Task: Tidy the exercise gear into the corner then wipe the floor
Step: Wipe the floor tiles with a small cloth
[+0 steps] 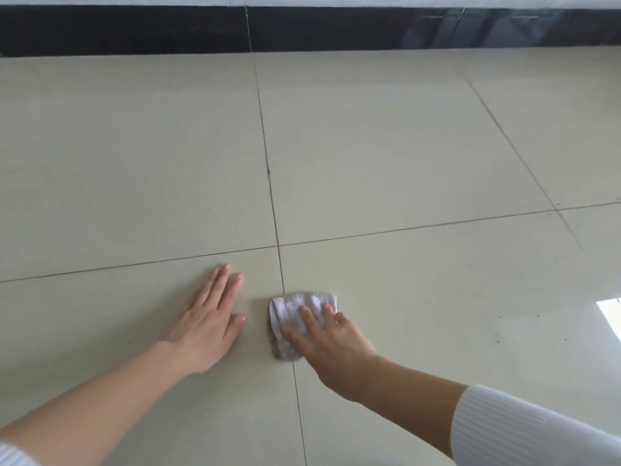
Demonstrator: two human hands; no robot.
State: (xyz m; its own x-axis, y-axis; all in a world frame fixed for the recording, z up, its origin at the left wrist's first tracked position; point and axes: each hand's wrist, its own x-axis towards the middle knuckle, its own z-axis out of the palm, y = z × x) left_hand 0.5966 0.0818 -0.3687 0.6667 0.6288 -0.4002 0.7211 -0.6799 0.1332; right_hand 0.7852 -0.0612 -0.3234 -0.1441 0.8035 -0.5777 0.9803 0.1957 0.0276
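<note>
Two hands are down on the floor (403, 146), and there is one cloth (287, 312) between them and it. The cloth is small, pale and crumpled (its near edge looks darker and soiled). It lies on the near part of the floor, right over the grout line that runs from near to far.

The right hand (332, 348) lies on top of the cloth. Its fingers (306, 316) are straight and spread, pressing the cloth flat rather than curling round it, and the thumb is splayed to the left. The left hand (208, 317) rests palm-down on the bare tile just to the left of the cloth, fingers straight and close together, holding nothing.

Two white ribbed sleeves show, one at the near right (521, 428) and a sliver at the near left corner. Three grout lines cross the cream tiles. One black skirting band (134, 31) runs along the far edge.
</note>
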